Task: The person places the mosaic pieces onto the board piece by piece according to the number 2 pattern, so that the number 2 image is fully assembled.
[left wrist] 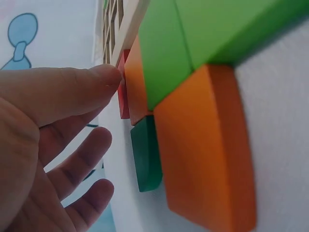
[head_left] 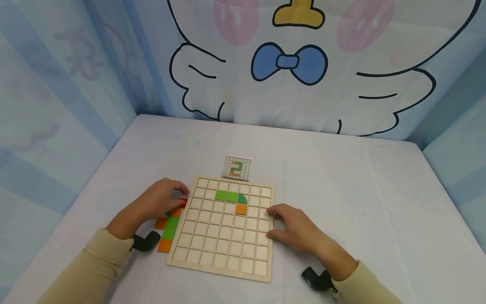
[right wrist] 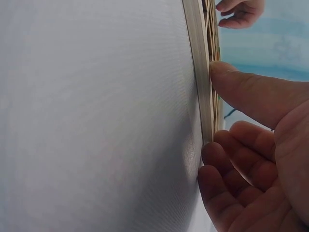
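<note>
A wooden grid board (head_left: 220, 245) lies on the table with two light green squares (head_left: 232, 196), a dark green quarter-round (head_left: 242, 199) and an orange square (head_left: 241, 209) in its cells. My left hand (head_left: 161, 197) is at the board's left edge, thumb tip beside a red piece (left wrist: 123, 92), with a gap between thumb and forefinger. Below that hand lie loose orange pieces (left wrist: 198, 150), light green squares (left wrist: 161, 53) and a dark green piece (left wrist: 146, 153). On the board's right edge rests my right hand (head_left: 298, 226), thumb and forefinger spread apart, its other fingers bent beside the edge.
A small card (head_left: 236, 168) with a gridded orange and green pattern lies just beyond the board's far edge. The white-covered table (head_left: 341, 190) meets a printed curtain (head_left: 296, 105) at the back. Black wrist cameras (head_left: 317, 279) hang below both wrists.
</note>
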Demonstrator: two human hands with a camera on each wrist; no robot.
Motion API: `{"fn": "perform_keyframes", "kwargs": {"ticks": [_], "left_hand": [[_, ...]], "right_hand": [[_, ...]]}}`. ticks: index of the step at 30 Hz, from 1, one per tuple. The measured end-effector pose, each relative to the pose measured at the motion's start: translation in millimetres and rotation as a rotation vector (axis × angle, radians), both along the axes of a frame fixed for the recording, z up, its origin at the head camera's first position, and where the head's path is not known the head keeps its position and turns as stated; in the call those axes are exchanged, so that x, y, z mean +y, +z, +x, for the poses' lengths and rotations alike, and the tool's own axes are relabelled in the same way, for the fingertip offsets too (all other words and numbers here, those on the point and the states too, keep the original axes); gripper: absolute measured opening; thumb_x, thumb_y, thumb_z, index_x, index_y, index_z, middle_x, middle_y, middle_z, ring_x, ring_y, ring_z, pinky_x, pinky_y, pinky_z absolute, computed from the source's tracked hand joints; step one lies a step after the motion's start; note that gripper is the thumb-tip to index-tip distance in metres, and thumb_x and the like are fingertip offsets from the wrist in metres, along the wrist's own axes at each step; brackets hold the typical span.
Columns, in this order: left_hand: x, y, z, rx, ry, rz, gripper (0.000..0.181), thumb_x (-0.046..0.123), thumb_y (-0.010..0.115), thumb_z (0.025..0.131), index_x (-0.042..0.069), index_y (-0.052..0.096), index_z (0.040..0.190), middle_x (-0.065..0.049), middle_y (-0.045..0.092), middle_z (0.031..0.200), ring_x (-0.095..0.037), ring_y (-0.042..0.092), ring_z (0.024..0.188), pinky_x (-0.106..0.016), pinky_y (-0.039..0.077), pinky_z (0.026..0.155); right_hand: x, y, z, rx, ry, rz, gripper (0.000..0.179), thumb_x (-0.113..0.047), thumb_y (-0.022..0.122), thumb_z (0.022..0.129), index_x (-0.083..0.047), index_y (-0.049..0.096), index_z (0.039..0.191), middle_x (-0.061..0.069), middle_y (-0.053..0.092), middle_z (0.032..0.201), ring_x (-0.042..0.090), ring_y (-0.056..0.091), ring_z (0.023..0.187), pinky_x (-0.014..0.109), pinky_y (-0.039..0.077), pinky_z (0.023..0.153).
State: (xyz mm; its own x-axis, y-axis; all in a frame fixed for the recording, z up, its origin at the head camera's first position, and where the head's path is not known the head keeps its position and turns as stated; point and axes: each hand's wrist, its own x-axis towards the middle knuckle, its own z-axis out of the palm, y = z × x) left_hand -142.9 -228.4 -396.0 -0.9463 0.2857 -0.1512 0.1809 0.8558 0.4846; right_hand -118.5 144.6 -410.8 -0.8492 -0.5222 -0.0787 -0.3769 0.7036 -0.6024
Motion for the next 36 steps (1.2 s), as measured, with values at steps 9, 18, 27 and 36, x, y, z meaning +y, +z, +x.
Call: {"fn": "perform_keyframes", "kwargs": {"ticks": [9,18,27,36], "left_hand": [[4.0,2.2,-1.1,-0.052,0.012,-0.015,0.019,0.008,0.07,0.093,0.005,0.07,0.112,-0.012,0.066,0.112,-0.033,0.057,0.108,-0.05,0.049,0.091],[-0.1,0.2,3.1,-0.109,0.042,0.011,0.024,0.006,0.068,0.092,0.003,0.068,0.116,-0.009,0.066,0.11,-0.024,0.059,0.093,-0.044,0.052,0.084],[-2.9,-2.6,3.0,-0.1,0.059,0.019,0.022,0.004,0.068,0.092,0.002,0.066,0.115,-0.006,0.065,0.098,-0.02,0.057,0.081,-0.034,0.052,0.07],[-1.6,0.8,5.9,-0.117,0.076,0.018,0.024,0.004,0.066,0.093,0.001,0.064,0.117,-0.005,0.062,0.091,-0.019,0.053,0.073,-0.031,0.049,0.061]], "right_hand": [[0.7,0.8,0.4,-0.01,-0.013,-0.01,0.051,-0.02,0.08,0.086,-0.002,0.06,0.13,0.007,0.062,0.123,0.021,0.06,0.108,0.045,0.049,0.093],[0.7,1.7,0.9,-0.001,0.004,-0.018,0.051,-0.022,0.08,0.086,-0.002,0.06,0.129,0.007,0.062,0.122,0.021,0.061,0.106,0.044,0.049,0.092],[0.5,1.3,1.0,0.008,-0.001,-0.007,0.051,-0.021,0.08,0.086,-0.002,0.06,0.129,0.006,0.063,0.121,0.02,0.061,0.106,0.044,0.049,0.092],[0.8,1.9,1.3,0.011,0.012,-0.008,0.052,-0.021,0.08,0.086,-0.001,0.06,0.129,0.007,0.063,0.121,0.021,0.061,0.106,0.045,0.049,0.092]]}}
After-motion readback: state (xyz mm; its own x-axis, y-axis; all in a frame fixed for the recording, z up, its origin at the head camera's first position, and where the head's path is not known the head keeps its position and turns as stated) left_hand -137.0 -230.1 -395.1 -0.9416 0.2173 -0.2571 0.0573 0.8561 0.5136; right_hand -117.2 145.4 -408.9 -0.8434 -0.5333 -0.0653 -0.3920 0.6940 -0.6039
